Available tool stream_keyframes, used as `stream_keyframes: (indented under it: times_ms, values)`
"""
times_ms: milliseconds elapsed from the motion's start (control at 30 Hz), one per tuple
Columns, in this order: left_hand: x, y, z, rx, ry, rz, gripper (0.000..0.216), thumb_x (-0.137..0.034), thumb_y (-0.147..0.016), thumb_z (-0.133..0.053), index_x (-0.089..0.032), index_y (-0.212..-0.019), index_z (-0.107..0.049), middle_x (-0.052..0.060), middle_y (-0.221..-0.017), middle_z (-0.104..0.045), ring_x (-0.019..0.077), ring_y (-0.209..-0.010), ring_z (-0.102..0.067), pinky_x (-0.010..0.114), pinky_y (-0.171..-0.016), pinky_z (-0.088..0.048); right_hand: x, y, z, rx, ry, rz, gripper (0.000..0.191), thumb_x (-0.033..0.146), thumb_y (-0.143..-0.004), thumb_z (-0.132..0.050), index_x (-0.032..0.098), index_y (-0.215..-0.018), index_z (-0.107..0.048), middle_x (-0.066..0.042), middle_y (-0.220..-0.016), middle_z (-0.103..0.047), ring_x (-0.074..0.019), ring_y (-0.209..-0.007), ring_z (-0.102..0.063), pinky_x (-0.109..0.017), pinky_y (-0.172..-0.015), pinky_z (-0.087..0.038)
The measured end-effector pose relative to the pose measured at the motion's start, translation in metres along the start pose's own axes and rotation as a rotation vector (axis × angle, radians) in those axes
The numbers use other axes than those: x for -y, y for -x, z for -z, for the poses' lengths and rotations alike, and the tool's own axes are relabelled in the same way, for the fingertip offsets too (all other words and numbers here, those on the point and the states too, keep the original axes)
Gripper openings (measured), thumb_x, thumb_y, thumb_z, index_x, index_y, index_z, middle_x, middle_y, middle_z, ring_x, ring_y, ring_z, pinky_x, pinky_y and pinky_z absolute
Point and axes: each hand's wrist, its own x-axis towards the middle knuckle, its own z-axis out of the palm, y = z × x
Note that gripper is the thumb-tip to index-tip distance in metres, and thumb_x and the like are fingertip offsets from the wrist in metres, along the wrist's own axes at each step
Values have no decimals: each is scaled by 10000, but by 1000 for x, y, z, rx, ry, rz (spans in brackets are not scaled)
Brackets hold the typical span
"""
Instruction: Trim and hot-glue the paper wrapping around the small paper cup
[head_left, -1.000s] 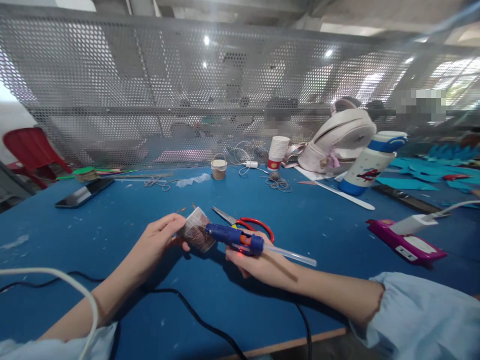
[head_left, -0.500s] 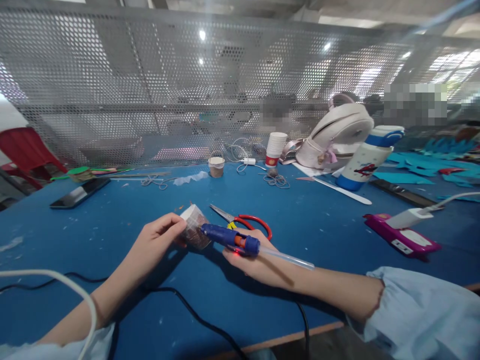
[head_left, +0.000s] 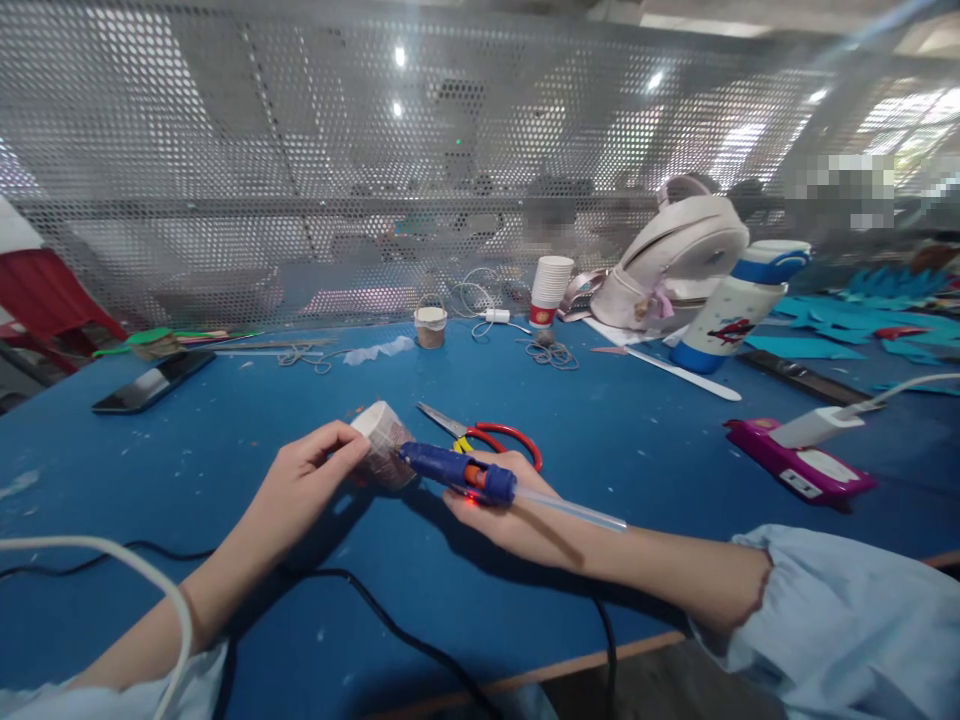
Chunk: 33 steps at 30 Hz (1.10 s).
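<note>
Gripping glue gun [head_left: 456, 470]: right hand [head_left: 517, 525], fingers partly hidden. Left hand [head_left: 315, 468] pinching cup [head_left: 384, 452], markings unclear.

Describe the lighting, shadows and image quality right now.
Head view: lights glare through the perforated screen; head view: shadows darken the blue table below the left hand and right hand; head view: a red light glows on the glue gun; head view: pixelation obscures part of the upper right.

No readable lettering anywhere
</note>
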Motion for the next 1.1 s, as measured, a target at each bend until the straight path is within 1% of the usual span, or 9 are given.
stream_keyframes:
  times_ms: [167, 333, 667, 867, 1100]
  values:
    - [3, -1, 0, 10, -9, -5, 352, -515, -812, -560, -197, -692, -653, -2, -662, -640, 163, -659, -588, 250, -638, -439, 0, 0, 1, 11, 17, 1, 175, 257, -802, -545, 202, -672, -442, 34, -599, -466, -100, -527, -426, -231, -511, -320]
    - [3, 1, 0, 20, -47, -28, 342, -503, -814, -561, -200, -682, -651, -4, -664, -631, 158, -652, -574, 244, -617, -426, -2, -1, -1, 2, 7, 43, 168, 257, -794, -555, 198, -670, -458, 27, -616, -482, -101, -538, -437, -229, -522, -343]
    - [-2, 1, 0, 1, -52, -3, 353, -519, -791, -556, -201, -669, -649, 10, -661, -639, 172, -656, -582, 255, -621, -440, -7, 0, -3, 22, 33, 32, 167, 267, -790, -574, 195, -676, -475, 23, -619, -500, -100, -540, -439, -224, -523, -362]
    - [-1, 1, 1, -7, 8, 3, 341, -522, -782, -584, -201, -746, -692, 22, -720, -678, 185, -677, -605, 266, -652, -477, -6, 0, -2, 40, 33, 6, 170, 280, -794, -575, 193, -677, -489, 9, -639, -520, -109, -552, -451, -237, -542, -380]
    - [-1, 2, 2, 19, -5, -8, 332, -509, -796, -584, -202, -730, -690, 11, -686, -664, 172, -649, -608, 251, -634, -474, -4, -1, -2, -1, 34, 34, 186, 262, -793, -566, 203, -660, -449, 21, -626, -490, -112, -561, -460, -234, -546, -363]
